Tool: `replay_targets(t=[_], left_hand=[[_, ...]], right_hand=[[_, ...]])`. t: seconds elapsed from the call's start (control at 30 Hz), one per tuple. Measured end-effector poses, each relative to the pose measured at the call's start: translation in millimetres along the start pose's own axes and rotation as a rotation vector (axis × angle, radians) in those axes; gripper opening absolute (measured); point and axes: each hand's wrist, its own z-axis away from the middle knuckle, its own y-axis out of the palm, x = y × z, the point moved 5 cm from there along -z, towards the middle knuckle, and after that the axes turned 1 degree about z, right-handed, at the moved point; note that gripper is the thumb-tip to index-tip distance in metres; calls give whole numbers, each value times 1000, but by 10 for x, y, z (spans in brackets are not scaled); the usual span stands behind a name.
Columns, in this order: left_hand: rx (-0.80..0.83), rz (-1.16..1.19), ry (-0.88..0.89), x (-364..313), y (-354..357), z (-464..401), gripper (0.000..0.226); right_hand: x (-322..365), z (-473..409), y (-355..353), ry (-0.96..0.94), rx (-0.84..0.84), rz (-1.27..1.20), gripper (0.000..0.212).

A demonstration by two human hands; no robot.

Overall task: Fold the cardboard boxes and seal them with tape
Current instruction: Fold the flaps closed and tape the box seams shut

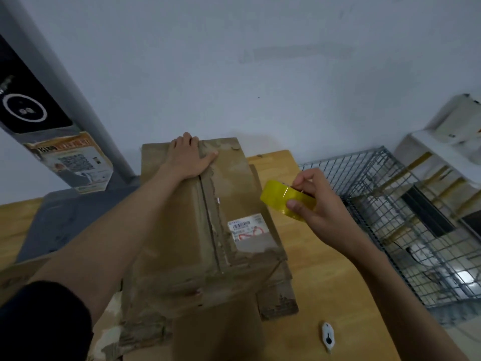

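A worn brown cardboard box (182,230) stands on the wooden table (325,269), its two top flaps folded shut and meeting along a centre seam. A white shipping label (247,226) sits on the right flap. My left hand (191,157) presses flat on the far end of the box top, fingers straight, over the seam. My right hand (309,204) holds a yellow tape roll (279,198) in the air to the right of the box, thumb on the roll's side and fingers curled over its top.
Flattened cardboard (276,295) lies under the box. A small white cutter (328,336) lies on the table near the front. A wire mesh basket (390,217) stands to the right, a white appliance (453,121) beyond it. A grey pillar (86,113) rises at the left.
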Motion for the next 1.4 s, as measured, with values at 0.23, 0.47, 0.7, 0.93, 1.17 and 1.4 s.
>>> replay_targets(t=[0.23, 0.47, 0.7, 0.93, 1.17, 1.4], left_hand=[[-7, 818, 87, -228, -404, 187, 55], [-168, 1207, 120, -349, -814, 652, 30], [-276, 1143, 62, -240, -942, 671, 6], [-203, 1213, -103, 42, -1188, 416, 16], [-218, 1163, -305, 906, -1097, 259, 9], [-162, 1292, -486, 1444, -710, 191, 35]], right_hand=[[186, -562, 257, -74, 21, -71, 33], [403, -1134, 485, -173, 48, -116, 32], [489, -1359, 636, -172, 93, -129, 30], [531, -1448, 582, 52, 238, -153, 66], [571, -1981, 478, -144, 68, 160, 43], [741, -2605, 1038, -377, 147, 484, 47]])
